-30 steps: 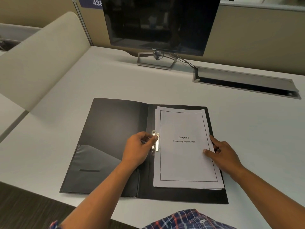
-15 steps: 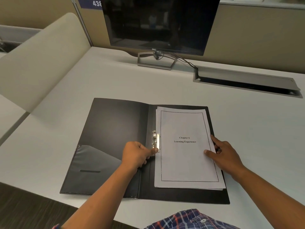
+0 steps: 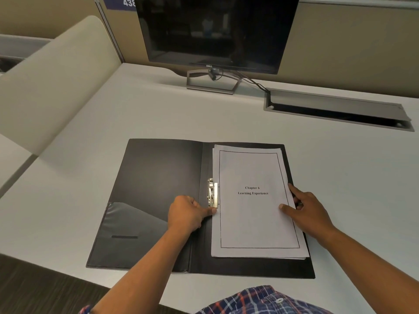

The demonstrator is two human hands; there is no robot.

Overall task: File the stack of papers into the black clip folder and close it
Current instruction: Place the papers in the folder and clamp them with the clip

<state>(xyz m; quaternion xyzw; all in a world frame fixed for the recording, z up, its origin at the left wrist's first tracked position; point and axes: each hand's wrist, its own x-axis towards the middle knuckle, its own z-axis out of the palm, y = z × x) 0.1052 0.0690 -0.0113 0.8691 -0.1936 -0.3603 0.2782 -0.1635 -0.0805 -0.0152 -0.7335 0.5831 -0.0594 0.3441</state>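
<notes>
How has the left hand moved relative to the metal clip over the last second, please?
Yes: the left hand slid toward the person, from beside the metal clip to its near end, thumb touching.

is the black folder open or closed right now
Open. The black folder lies spread flat on the desk, both inner covers showing, with the papers on its right half.

A pale grey desk [image 3: 118, 123] carries three things — an open black folder [image 3: 158, 177] near the front edge, a dark monitor [image 3: 217, 30] on its stand at the back, and a recessed cable tray [image 3: 335, 109] to the monitor's right.
</notes>
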